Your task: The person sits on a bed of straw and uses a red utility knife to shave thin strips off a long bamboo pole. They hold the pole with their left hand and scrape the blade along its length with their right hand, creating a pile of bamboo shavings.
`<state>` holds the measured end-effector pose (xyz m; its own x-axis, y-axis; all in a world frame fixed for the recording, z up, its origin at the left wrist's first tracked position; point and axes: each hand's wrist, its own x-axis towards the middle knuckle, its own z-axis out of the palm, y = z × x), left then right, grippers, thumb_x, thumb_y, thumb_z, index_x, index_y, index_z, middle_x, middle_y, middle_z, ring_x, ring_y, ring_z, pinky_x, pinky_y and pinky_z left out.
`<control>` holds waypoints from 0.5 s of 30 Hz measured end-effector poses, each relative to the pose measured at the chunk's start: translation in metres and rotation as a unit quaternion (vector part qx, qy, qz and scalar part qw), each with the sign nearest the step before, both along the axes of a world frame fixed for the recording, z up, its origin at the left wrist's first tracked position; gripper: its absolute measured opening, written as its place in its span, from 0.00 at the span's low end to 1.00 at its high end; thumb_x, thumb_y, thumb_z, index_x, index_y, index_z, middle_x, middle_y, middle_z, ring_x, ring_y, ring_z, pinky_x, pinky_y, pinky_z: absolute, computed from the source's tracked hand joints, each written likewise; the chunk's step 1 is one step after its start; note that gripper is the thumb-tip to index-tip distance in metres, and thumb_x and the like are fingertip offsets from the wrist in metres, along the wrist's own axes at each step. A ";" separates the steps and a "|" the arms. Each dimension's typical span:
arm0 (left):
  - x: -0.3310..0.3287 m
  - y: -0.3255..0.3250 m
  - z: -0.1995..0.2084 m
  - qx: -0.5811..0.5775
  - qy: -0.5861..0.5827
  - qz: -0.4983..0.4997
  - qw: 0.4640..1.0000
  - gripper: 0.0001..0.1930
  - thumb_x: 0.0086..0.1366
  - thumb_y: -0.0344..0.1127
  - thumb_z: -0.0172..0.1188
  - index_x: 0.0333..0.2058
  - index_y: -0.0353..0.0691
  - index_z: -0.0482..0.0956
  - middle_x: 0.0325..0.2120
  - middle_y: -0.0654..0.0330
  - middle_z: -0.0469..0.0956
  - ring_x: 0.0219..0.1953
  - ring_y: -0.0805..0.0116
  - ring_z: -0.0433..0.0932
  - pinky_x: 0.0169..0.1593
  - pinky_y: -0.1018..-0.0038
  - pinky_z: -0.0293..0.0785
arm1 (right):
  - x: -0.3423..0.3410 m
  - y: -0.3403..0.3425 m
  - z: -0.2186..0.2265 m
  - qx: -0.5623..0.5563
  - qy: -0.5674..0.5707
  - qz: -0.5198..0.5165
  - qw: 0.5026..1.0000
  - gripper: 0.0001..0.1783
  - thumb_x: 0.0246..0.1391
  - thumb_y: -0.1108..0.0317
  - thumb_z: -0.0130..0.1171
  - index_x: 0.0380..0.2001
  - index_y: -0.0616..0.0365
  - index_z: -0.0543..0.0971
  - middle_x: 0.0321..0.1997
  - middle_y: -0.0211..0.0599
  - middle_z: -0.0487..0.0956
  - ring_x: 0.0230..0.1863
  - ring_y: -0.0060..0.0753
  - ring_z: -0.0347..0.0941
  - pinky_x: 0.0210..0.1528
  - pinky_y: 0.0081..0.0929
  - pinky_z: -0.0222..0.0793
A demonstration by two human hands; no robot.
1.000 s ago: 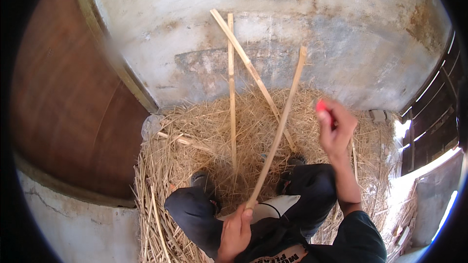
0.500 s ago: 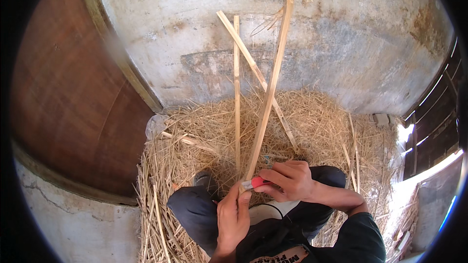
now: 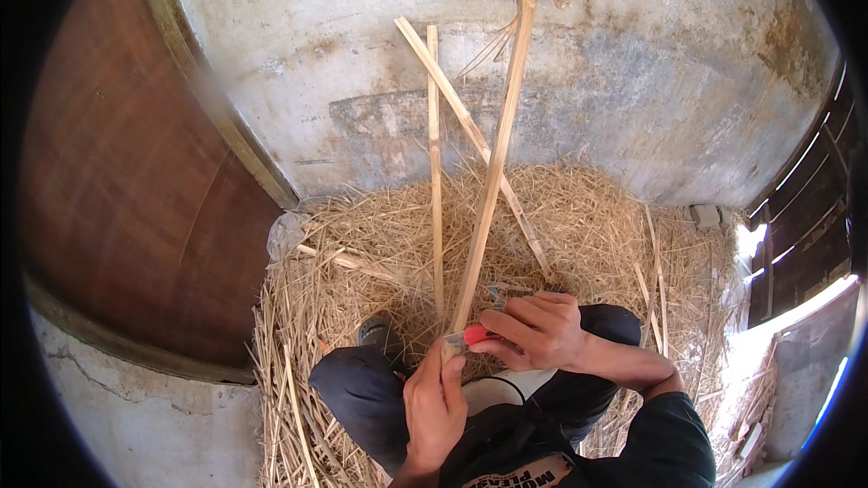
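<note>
i see a long pale wooden strip (image 3: 493, 185) slanting across a thinner pale wooden strip (image 3: 461, 115); it looks partly worked, how much is left unclear. the left hand (image 3: 436, 408) curls its fingers round the near end; the right hand (image 3: 542, 334) grips a red-handled knife (image 3: 479, 334), blade at that end; thin curled tan fibres (image 3: 498, 41) show by the far end.

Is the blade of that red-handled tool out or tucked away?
Out: a grey blade shows beyond the red handle in the right hand, near the lower end of the pale strip the left hand holds.
</note>
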<state>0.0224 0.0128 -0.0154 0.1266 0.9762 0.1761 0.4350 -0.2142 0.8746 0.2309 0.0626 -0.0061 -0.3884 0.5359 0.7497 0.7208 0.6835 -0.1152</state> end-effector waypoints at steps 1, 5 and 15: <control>0.000 0.000 0.001 0.005 -0.001 0.002 1.000 0.17 0.80 0.33 0.54 0.60 0.28 0.77 0.38 0.37 0.83 0.39 0.34 0.84 0.44 0.54 0.79 | 0.000 0.000 0.000 0.001 -0.003 -0.002 1.000 0.19 0.47 0.51 0.80 0.37 0.48 0.87 0.22 0.23 0.76 0.19 0.24 0.75 0.20 0.22 0.65; -0.007 -0.005 0.006 -0.090 0.042 -0.019 0.995 0.17 0.79 0.34 0.56 0.59 0.29 0.78 0.37 0.37 0.84 0.39 0.35 0.85 0.44 0.55 0.80 | 0.018 0.011 -0.001 -0.027 0.038 -0.116 0.992 0.13 0.58 0.55 0.75 0.40 0.49 0.88 0.24 0.28 0.76 0.19 0.30 0.74 0.22 0.28 0.70; -0.018 -0.010 -0.002 -0.100 -0.009 -0.036 0.994 0.18 0.75 0.34 0.65 0.57 0.28 0.79 0.36 0.39 0.85 0.38 0.46 0.88 0.42 0.62 0.81 | 0.031 0.016 0.003 -0.048 0.125 -0.010 0.991 0.14 0.56 0.57 0.77 0.37 0.54 0.88 0.28 0.31 0.83 0.20 0.28 0.78 0.21 0.26 0.70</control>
